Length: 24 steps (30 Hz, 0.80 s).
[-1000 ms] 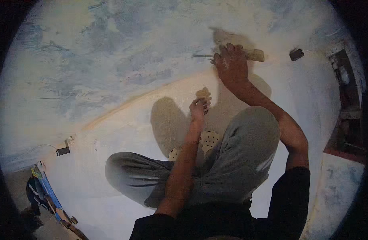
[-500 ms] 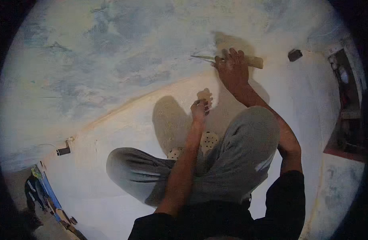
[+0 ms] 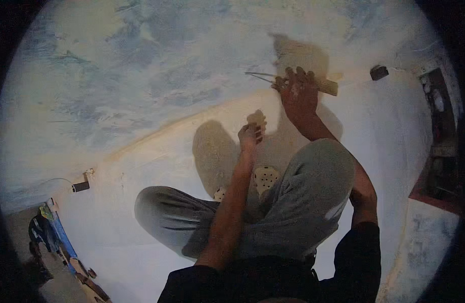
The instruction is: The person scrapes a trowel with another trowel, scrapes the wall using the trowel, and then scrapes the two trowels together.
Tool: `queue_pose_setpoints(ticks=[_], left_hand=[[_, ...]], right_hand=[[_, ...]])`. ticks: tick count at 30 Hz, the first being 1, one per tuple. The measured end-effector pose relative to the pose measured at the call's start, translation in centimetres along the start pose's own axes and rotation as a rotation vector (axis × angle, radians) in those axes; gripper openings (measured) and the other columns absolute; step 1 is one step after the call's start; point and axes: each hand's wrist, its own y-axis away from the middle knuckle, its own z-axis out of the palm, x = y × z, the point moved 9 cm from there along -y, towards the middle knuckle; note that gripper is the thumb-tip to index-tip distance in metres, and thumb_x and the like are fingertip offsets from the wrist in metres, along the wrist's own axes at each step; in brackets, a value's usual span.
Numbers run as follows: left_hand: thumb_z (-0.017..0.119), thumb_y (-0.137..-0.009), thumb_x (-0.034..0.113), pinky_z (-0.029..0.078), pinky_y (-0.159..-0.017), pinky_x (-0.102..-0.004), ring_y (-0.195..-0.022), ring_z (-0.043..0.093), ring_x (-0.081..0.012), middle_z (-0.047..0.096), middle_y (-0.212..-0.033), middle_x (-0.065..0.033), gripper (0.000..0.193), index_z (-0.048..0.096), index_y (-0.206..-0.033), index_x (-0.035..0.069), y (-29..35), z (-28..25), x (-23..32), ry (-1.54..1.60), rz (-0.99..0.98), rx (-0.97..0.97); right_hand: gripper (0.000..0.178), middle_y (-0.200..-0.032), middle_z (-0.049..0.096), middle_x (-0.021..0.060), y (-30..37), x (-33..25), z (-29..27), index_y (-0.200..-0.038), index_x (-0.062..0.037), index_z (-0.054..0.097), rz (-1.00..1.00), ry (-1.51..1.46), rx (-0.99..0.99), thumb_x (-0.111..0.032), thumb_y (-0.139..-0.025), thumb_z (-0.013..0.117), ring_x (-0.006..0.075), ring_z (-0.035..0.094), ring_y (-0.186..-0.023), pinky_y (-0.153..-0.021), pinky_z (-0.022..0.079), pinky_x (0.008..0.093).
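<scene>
My right hand (image 3: pixel 299 96) is closed round a long flat tool, apparently a plastering trowel (image 3: pixel 329 86), against the mottled blue-white surface (image 3: pixel 166 65). Its tan, block-like end sticks out to the right of my fingers, and two thin, pale edges point left. My palm hides its middle. Lower and to the left, my left hand (image 3: pixel 249 134) hovers above the white surface (image 3: pixel 141 242), fingers loosely bent and apart, with nothing visible in them. A dark shadow of each hand falls just beyond it. My bent knees in grey trousers (image 3: pixel 313 187) and perforated cream shoes (image 3: pixel 266 178) are below.
A tan seam (image 3: pixel 141 137) parts the mottled surface from the white one. Small dark boxes sit along it, one at right (image 3: pixel 379 73) and one with a wire at left (image 3: pixel 81 187). A dark recess (image 3: pixel 444 116) stands far right; blue and brown items (image 3: pixel 65 240) lie lower left.
My right hand and the tool have shifted slightly right and nearer to me, and the tool has tilted. My left hand has moved slightly left.
</scene>
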Motion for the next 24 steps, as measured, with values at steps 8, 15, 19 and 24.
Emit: queue_pose_setpoints(ticks=[8, 15, 19, 24], left_hand=[[0.05, -0.096, 0.028, 0.048, -0.077, -0.0355, -0.088, 0.061, -0.0209, 0.063, -0.102, -0.0108, 0.037, 0.052, -0.119, -0.002, 0.7, 2.3, -0.1, 0.01, 0.011, -0.083], [0.044, -0.098, 0.028, 0.044, -0.092, -0.0409, -0.107, 0.053, -0.0267, 0.054, -0.119, -0.016, 0.042, 0.046, -0.129, -0.001, 2.1, 3.2, -0.2, 0.03, -0.018, -0.131], [0.046, -0.098, 0.03, 0.044, -0.093, -0.0422, -0.108, 0.052, -0.0279, 0.054, -0.121, -0.0163, 0.045, 0.046, -0.129, -0.002, 3.5, 3.0, 0.2, 0.011, 0.011, -0.097], [0.049, -0.096, 0.037, 0.044, -0.094, -0.0435, -0.11, 0.053, -0.0308, 0.055, -0.119, -0.0175, 0.05, 0.047, -0.127, -0.002, 2.0, 3.7, 1.9, -0.033, 0.105, -0.179]], right_hand=[[0.043, -0.117, 0.054, 0.019, 0.0, -0.2, 0.7, -0.114, -0.002, 0.057, -0.199, -0.13, 0.219, -0.026, -0.08, 0.069, 0.0391, 0.05, -0.108, -0.09, 0.039, 0.0527], [0.043, -0.107, 0.053, 0.0189, -1.4, -3.6, 2.1, -0.107, 0.0043, 0.054, -0.314, -0.226, 0.062, -0.019, -0.075, 0.071, 0.0368, 0.05, -0.103, -0.09, 0.042, 0.046], [0.042, -0.108, 0.054, 0.019, -1.9, -3.7, 0.1, -0.111, 0.0043, 0.055, -0.16, -0.138, -0.02, -0.022, -0.081, 0.065, 0.0369, 0.049, -0.105, -0.093, 0.041, 0.0454], [0.04, -0.106, 0.054, 0.0202, -2.7, -2.0, -2.5, -0.112, 0.0048, 0.055, -0.297, 0.055, 0.129, -0.026, -0.086, 0.057, 0.0372, 0.049, -0.104, -0.092, 0.041, 0.0469]])
